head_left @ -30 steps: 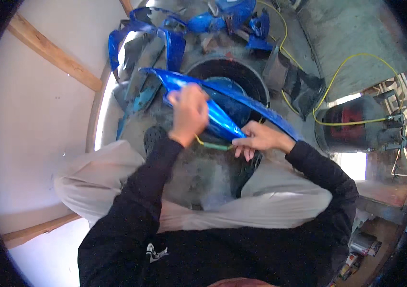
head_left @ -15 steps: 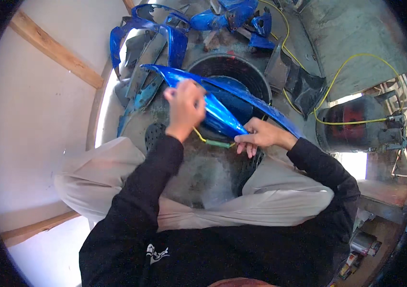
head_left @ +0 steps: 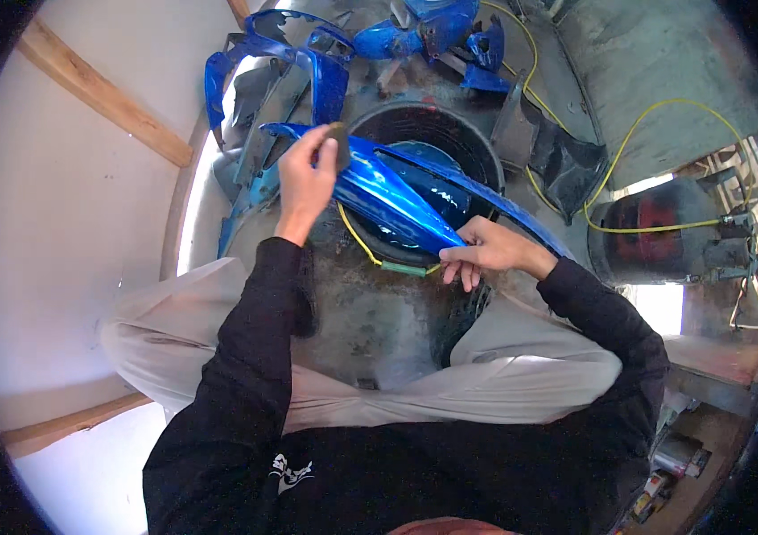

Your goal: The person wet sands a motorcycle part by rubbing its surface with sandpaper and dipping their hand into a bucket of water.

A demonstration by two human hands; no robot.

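Observation:
A glossy blue plastic fairing panel (head_left: 388, 193), long and tapering, lies slantwise above a black bucket (head_left: 486, 147) with water in it. My right hand (head_left: 490, 248) grips the panel's narrow near end, thumb on top and fingers curled beneath. Near the panel's far left end, my left hand (head_left: 305, 183) pinches a small dark pad (head_left: 339, 145), which looks like a sanding block or folded abrasive. The pad is against or just over the blue surface; I cannot tell which. Below the panel hangs the bucket's yellow handle with a green grip (head_left: 404, 267).
Blue fairing parts (head_left: 330, 80) lie at the far left, with more blue pieces (head_left: 419, 36) at the far middle. A dark panel (head_left: 571, 169) rests right of the bucket. A yellow hose (head_left: 642, 111) runs to a dark tank (head_left: 651, 227). My legs are folded around the near floor.
My left hand has moved left along the panel to its far end, and the dark pad now shows in its fingers. My right hand has stayed on the narrow end.

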